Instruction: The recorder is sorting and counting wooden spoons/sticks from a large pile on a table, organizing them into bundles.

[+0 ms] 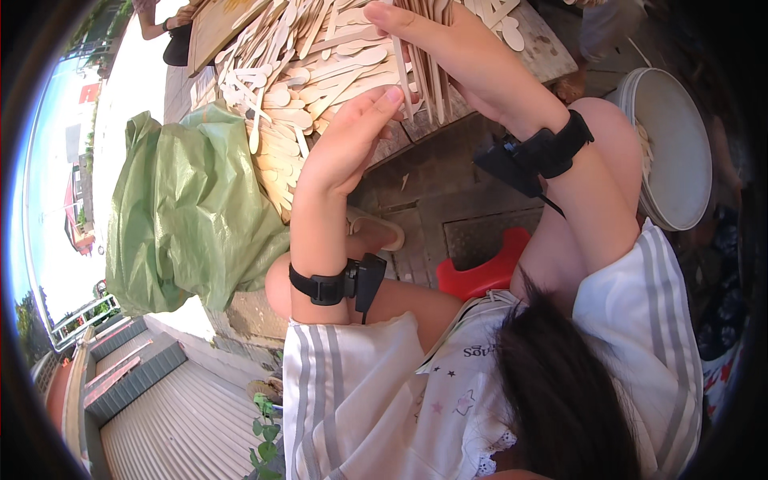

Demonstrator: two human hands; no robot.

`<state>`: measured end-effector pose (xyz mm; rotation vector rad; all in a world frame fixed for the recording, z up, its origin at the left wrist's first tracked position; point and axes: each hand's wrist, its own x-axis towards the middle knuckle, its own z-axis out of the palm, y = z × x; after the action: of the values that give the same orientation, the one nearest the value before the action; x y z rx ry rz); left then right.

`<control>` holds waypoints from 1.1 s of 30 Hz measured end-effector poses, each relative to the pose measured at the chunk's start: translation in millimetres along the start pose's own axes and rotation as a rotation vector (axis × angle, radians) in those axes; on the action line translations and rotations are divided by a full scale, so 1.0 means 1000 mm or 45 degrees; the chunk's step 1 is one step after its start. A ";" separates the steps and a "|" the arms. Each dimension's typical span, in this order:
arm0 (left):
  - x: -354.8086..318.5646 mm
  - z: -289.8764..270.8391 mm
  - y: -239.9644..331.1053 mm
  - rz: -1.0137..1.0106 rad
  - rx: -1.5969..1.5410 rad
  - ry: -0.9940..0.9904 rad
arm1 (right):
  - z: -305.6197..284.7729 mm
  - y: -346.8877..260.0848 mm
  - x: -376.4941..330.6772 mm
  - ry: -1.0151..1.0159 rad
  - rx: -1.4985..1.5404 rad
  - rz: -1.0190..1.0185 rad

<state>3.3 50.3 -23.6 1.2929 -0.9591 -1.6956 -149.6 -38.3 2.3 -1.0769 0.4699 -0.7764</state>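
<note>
Flat wooden spoons [352,64] lie in a large, loose pile on the table in front of me. My right hand [472,68] grips an upright bundle of these thin wooden spoons [428,84], its thumb stretched across toward the pile. Lower down, my left hand [352,140] is closed with thumb and fingers at the near end of a pale spoon at the bundle's left side. The left fingers are partly hidden behind the thumb and palm. Black straps with small boxes circle both wrists.
The worn wooden table [544,48] ends just before my knees. A green plastic sack [184,208] bulges at the left. On the right stands a white bucket [676,148] with a few pale pieces inside. Between my legs shows a red stool [484,268]. Another person's arm [156,24] is at the far left.
</note>
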 end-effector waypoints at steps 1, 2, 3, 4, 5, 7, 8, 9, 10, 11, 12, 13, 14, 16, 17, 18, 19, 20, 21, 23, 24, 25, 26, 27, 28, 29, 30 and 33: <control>0.001 0.003 0.005 0.070 0.185 0.188 | -0.002 0.003 0.001 0.048 0.128 -0.098; 0.001 0.005 0.008 0.142 0.370 0.376 | -0.003 0.004 0.002 0.096 0.257 -0.196; 0.004 0.001 0.007 0.139 0.370 0.372 | -0.007 0.003 0.001 0.100 0.257 -0.196; 0.006 -0.009 0.002 0.240 0.812 0.574 | -0.007 0.002 0.000 0.105 0.306 -0.119; 0.005 -0.019 -0.005 0.337 1.257 0.771 | -0.007 0.001 0.000 0.109 0.354 -0.041; 0.008 -0.026 -0.023 0.437 1.645 0.828 | -0.005 -0.004 -0.005 0.053 0.425 -0.070; 0.009 -0.027 -0.030 0.433 1.862 0.897 | -0.003 -0.006 -0.007 -0.017 0.505 -0.098; 0.011 -0.029 -0.036 0.427 2.079 0.965 | -0.004 -0.005 -0.006 -0.020 0.507 -0.099; 0.015 -0.028 -0.037 0.402 2.073 0.975 | -0.008 -0.004 -0.005 0.043 0.496 -0.037; 0.016 -0.028 -0.038 0.406 2.073 0.973 | -0.010 -0.003 -0.005 0.108 0.484 0.024; 0.016 -0.028 -0.038 0.384 2.077 0.972 | -0.012 -0.004 -0.005 0.110 0.483 0.022; 0.016 -0.028 -0.036 0.359 2.082 0.973 | -0.010 -0.008 -0.006 0.127 0.506 -0.008; 0.016 -0.030 -0.036 0.361 2.084 0.971 | -0.010 -0.010 -0.007 0.144 0.529 -0.037; 0.015 -0.034 -0.032 0.351 2.015 0.965 | -0.022 -0.009 -0.005 0.232 0.419 -0.031; 0.014 -0.036 -0.028 0.353 2.015 0.960 | -0.027 -0.008 -0.005 0.318 0.307 -0.022; 0.013 -0.040 -0.022 0.264 1.823 0.948 | -0.031 -0.008 -0.004 0.323 0.307 -0.023; 0.010 -0.041 -0.012 0.171 1.635 0.940 | -0.031 -0.010 -0.003 0.335 0.135 -0.087; 0.007 -0.038 -0.002 0.296 1.493 0.949 | -0.033 -0.013 -0.003 0.354 -0.045 -0.151; 0.005 -0.039 0.006 0.297 1.491 0.942 | -0.035 -0.016 -0.004 0.361 -0.047 -0.150; 0.001 -0.037 0.023 0.749 1.187 0.809 | -0.037 -0.020 -0.006 0.188 -0.303 -0.160; -0.006 -0.031 0.030 0.736 1.018 0.761 | -0.039 -0.017 -0.004 0.193 -0.302 -0.159; -0.010 -0.028 0.035 0.734 1.019 0.759 | -0.039 -0.011 0.001 0.151 -0.430 -0.371; -0.013 -0.027 0.039 0.815 0.986 0.630 | -0.039 -0.005 0.003 0.109 -0.558 -0.582; -0.016 -0.025 0.042 0.894 0.951 0.499 | -0.038 0.002 0.003 0.111 -0.556 -0.581; -0.019 -0.018 0.044 0.885 0.828 0.475 | -0.032 0.007 0.003 0.024 -0.580 -0.542; -0.018 -0.015 0.043 0.883 0.829 0.483 | -0.027 0.010 0.004 -0.064 -0.604 -0.504; -0.016 -0.013 0.041 0.926 0.804 0.494 | -0.022 0.015 -0.001 -0.193 -0.541 -0.338; -0.007 -0.002 0.032 0.953 0.591 0.508 | -0.017 0.001 -0.013 -0.488 -0.633 0.068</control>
<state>10.4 43.4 7.2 1.2576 -1.4025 -0.6366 -169.2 -38.6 -5.6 -1.6299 0.3674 -0.3931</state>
